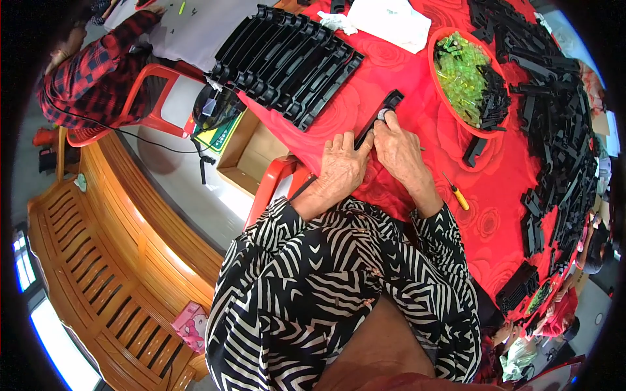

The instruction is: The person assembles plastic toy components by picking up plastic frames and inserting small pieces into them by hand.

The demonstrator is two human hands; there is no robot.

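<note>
A long black plastic strip-shaped part (392, 99) lies slantwise on the red flowered tablecloth in front of me. My left hand (343, 163) presses over its near end, fingers bent around it. Higher up the part, my right hand (399, 148) pinches at its edge, thumb and forefinger close together; a small greyish round spot shows at those fingertips. Whether the fingers hold a second, smaller piece is hidden. To the right of my right hand lies a screwdriver (460, 198) with a yellow handle.
Beyond my left hand, finished-looking black parts form a neat row (287, 65). An orange-red basin (433, 65) holds green clear pieces and small black ones. Loose black parts (554, 130) heap along the right. At left stand a red chair (171, 70), cardboard box (251, 146) and wooden bench (124, 260).
</note>
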